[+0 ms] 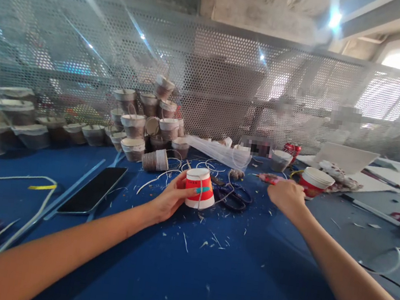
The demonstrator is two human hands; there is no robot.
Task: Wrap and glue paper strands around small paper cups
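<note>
My left hand point(171, 198) is wrapped round a red and white paper cup point(200, 189) that stands upside down on the blue table point(204, 279), with thin white cord over it. My right hand point(285, 194) reaches to the right of the cup, fingers curled at a pinkish tool point(269, 178) lying on the table; I cannot see whether the fingers hold it. Black scissors point(232, 197) lie between the two hands.
A black phone point(92, 189) lies at the left. Several brown-wrapped cups point(144, 122) are piled at the back, more along the left point(14, 119). Another red cup point(314, 182) stands at the right. Cord scraps litter the table. A perforated mesh screen point(211, 72) closes the back.
</note>
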